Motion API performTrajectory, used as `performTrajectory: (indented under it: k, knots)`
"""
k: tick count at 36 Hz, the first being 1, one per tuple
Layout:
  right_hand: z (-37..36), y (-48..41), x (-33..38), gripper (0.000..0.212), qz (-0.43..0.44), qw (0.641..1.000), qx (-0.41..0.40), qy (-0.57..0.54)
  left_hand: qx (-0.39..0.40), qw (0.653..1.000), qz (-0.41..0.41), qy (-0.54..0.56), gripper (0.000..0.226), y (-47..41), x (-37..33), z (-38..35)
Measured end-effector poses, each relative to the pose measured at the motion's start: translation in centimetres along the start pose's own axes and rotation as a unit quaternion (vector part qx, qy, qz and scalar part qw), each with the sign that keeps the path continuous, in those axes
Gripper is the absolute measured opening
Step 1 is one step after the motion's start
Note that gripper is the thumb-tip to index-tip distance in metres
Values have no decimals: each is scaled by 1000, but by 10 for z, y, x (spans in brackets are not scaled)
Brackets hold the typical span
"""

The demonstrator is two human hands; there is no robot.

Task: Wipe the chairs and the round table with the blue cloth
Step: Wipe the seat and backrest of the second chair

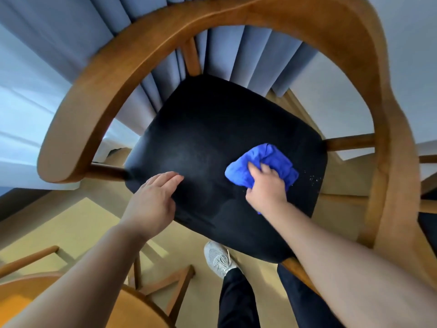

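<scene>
Progress, as I judge it from beside the chair, is partial. The person bends over a curved-back armchair of honey-brown wood (236,17) and works on its black padded seat (212,124). The right hand (264,189) has its fingers curled over a bunched bright-blue cloth (272,155), gripping it and pressing it onto the right-hand part of the seat. The left hand (151,200) lies flat on the front left of the seat with straight fingers. It holds nothing and seems to be steadying.

Just beside the cloth, towards the seat's right edge, a scatter of pale specks (312,179) lies on the black surface, so that corner looks unwiped. Faint dull streaks across the middle may be wiping marks, though I cannot be sure. Whether the wooden arms and back rail have been gone over cannot be told.

The round orange-brown wooden worktop (139,313) shows only as an edge at the lower left, and nothing on it says wiped or not. I take it as left to do. A slice of a second wooden chair with a dark seat (429,229) shows at the far right, well apart from the cloth, and probably waits too.

No writing can be read. The cloth shows no label, the pale grey mesh trainer (218,258) on the tan floor shows no legible brand, and the blue-grey curtains (71,31) behind are plain.
</scene>
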State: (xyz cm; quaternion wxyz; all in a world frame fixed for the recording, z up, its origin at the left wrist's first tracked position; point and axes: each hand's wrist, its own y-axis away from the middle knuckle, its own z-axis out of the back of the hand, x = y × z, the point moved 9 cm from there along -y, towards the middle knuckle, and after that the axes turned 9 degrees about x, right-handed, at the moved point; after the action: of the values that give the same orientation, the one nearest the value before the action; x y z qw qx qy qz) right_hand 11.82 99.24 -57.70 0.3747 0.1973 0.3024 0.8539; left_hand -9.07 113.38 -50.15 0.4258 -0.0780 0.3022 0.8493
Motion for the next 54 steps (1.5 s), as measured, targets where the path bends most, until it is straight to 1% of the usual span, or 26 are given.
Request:
performTrajectory:
  k: [3, 6, 10, 12, 16, 20, 24, 29, 33, 38, 41, 44, 50, 52, 54]
  knots:
    - [-29, 26, 13, 75, 19, 1000, 14, 20, 2, 1000, 0, 1, 53, 1, -3, 2]
    - [-63, 56, 28, 76, 45, 997, 45, 34, 4, 1000, 2, 0, 54, 1, -6, 3]
    - [-115, 90, 41, 77, 86, 986, 138, 47, 4, 1000, -1, -2, 55, 0, -12, 4]
    - [-120, 94, 40, 77, 97, 982, 158, 43, 5, 1000, -7, 0, 55, -1, -17, 3]
    - [-91, 90, 34, 73, 138, 982, 126, 0, 12, 1000, -16, -3, 56, -3, -27, 1]
    - [-38, 82, 17, 71, 152, 987, 32, -34, 13, 1000, -19, -3, 55, -7, -39, 1]
    - [22, 52, -12, 70, 108, 992, -38, -62, 12, 1000, -25, -4, 54, -16, -54, 2]
    - [91, -1, -56, 71, 43, 995, -81, -40, 14, 999, -37, -11, 54, -30, -69, -3]
    - [121, -39, -88, 68, 7, 997, -77, 4, 11, 999, -45, -10, 54, -41, -78, -9]
    - [127, -73, -109, 65, -4, 996, -63, 58, 5, 999, -51, -16, 55, -56, -84, -12]
    - [119, -91, -115, 60, -16, 998, -44, 44, 2, 998, -54, -21, 55, -63, -85, -11]
    - [108, -104, -119, 67, -23, 999, -18, 23, 6, 998, -57, -24, 55, -70, -85, -12]
    - [97, -103, -125, 77, -24, 999, -18, 13, 11, 999, -47, -11, 55, -74, -81, -12]
    - [96, -96, -122, 75, -28, 999, -34, 14, 6, 999, -49, -9, 55, -71, -79, -8]
    - [92, -85, -118, 68, -27, 999, -43, 0, -1, 999, -51, -9, 54, -67, -78, -5]
